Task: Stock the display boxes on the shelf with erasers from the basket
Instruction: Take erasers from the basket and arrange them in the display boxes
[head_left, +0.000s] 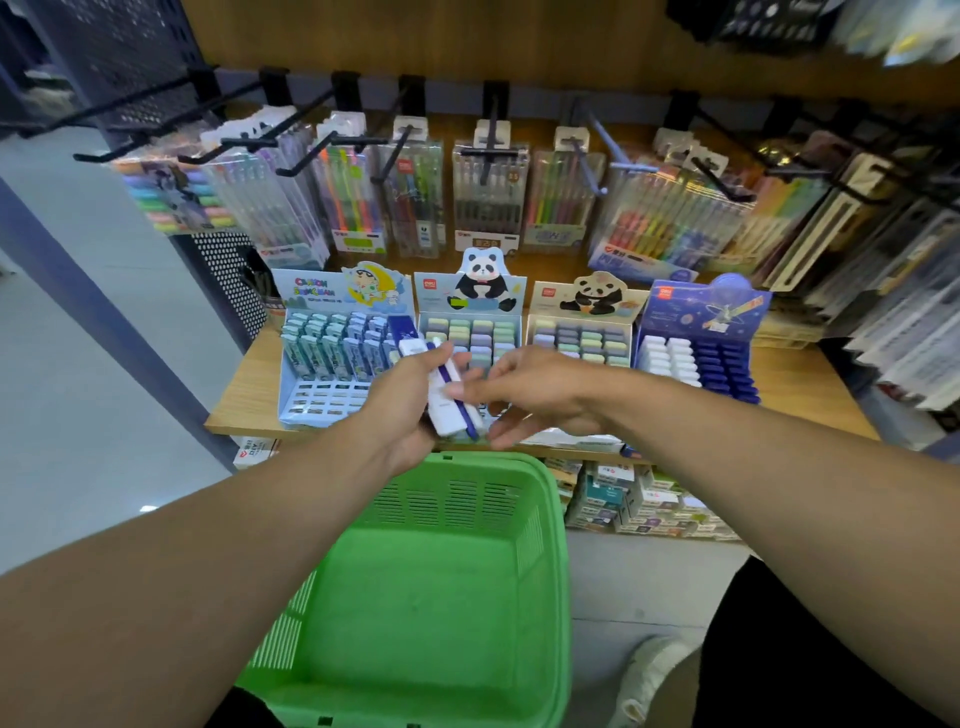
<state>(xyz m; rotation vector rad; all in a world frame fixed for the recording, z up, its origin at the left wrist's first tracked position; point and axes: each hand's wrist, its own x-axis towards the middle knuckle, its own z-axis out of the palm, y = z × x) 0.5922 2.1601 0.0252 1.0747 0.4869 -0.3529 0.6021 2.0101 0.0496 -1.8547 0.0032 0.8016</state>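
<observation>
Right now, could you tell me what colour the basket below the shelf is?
The basket is bright green plastic, seen clearly in the head view.

Both bare arms reach forward. The left hand curls its fingers and holds something. The right hand has loose, spread fingers.

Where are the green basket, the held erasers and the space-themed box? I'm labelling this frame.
green basket (540, 571), head view, right wall.
held erasers (448, 405), head view, white side.
space-themed box (696, 306), head view, back card.
</observation>
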